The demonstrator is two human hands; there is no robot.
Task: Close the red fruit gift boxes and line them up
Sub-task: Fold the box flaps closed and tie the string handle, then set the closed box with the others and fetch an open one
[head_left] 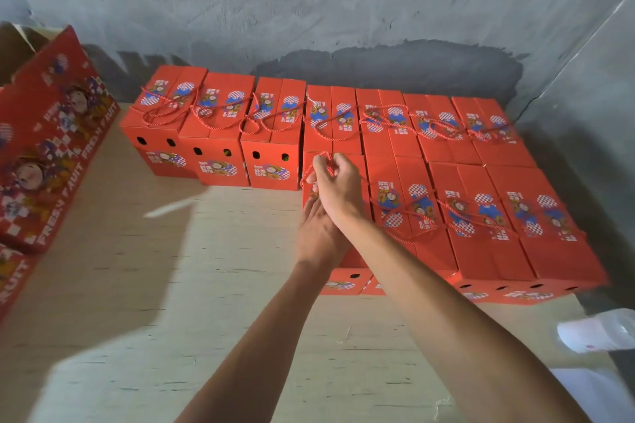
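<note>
1. Head view, surroundings: a far row of closed red gift boxes (220, 127) stands along the grey wall (309, 3), their red rope handles lying on the lids; a nearer row (508, 223) of the same boxes fills the right side, touching the far row
2. At the left edge leans a stack of flat red cartons (44, 148) printed "FRESH FRUIT", well apart from the boxes, with pale wooden floor (171, 285) between
3. A white, blurred object (594, 333) lies at the near right; what it is cannot be told
4. The box being handled (347, 275) is the leftmost of the near row, just beside its right neighbour; most of its lid is hidden behind the two hands
5. The right hand (338, 185) is over the far part of that lid, fingers curled round the red rope handle (321, 156), which loops up past the knuckles
6. The left hand (316, 230) lies just nearer, under the right wrist, fingers straight and pressed flat on the lid, holding nothing
7. The forearms cross close together over the box's near end
</note>
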